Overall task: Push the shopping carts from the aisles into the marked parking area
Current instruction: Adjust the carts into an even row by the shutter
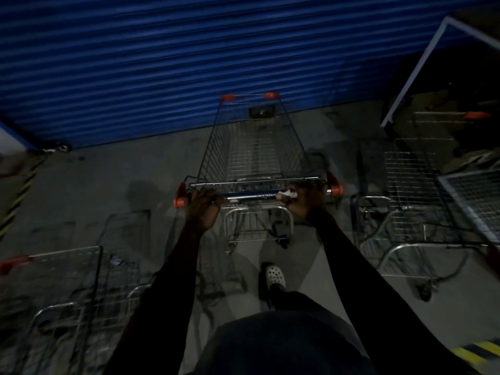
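An empty wire shopping cart [254, 147] with orange corner caps stands straight ahead of me, its nose close to a blue roller shutter. My left hand [203, 205] grips the left end of the cart handle [251, 195]. My right hand [301, 200] grips the right end of the same bar. Both arms reach forward in dark sleeves. The scene is dim.
The blue roller shutter [162, 63] fills the far side. A parked cart [62, 288] sits at lower left and another cart [416, 201] at right, beside a white-framed structure [422, 69]. Yellow-black floor stripes [479, 353] show at lower right and floor stripes [16, 201] at far left. My shoe [274, 274] is on the concrete.
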Action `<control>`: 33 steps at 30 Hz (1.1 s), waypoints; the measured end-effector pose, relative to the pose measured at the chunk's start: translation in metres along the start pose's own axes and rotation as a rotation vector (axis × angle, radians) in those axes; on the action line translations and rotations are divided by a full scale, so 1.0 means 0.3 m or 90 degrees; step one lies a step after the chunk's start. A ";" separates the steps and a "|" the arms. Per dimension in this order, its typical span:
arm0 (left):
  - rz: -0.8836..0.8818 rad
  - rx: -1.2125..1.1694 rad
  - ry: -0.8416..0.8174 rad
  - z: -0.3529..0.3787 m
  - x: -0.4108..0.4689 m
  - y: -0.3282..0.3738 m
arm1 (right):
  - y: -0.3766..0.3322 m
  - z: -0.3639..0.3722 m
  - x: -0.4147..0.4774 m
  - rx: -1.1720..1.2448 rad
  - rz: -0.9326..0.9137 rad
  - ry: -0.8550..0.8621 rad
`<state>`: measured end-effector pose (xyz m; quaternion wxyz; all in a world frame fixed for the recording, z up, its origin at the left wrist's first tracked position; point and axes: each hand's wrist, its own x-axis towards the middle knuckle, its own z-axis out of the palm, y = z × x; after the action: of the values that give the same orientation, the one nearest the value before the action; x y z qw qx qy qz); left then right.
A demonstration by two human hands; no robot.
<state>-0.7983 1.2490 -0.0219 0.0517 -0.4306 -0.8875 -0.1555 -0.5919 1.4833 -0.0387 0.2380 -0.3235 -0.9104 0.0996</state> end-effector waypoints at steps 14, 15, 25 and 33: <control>-0.073 -0.083 -0.012 -0.141 -0.736 0.054 | -0.130 -0.184 -0.643 -0.076 -0.121 0.088; -0.076 -0.090 -0.003 -0.151 -0.786 0.057 | -0.139 -0.198 -0.682 -0.061 -0.119 0.072; -0.168 -0.062 -0.077 -0.239 -1.267 0.086 | -0.251 -0.372 -1.090 -0.004 -0.126 -0.005; -0.224 -0.111 -0.138 -0.415 -1.634 0.183 | -0.341 -0.468 -1.437 0.010 -0.109 -0.047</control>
<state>-0.4551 0.8742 -0.0021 -0.1094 -0.2864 -0.9325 -0.1911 -0.2852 1.1339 -0.0418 0.2143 -0.2387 -0.9421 0.0977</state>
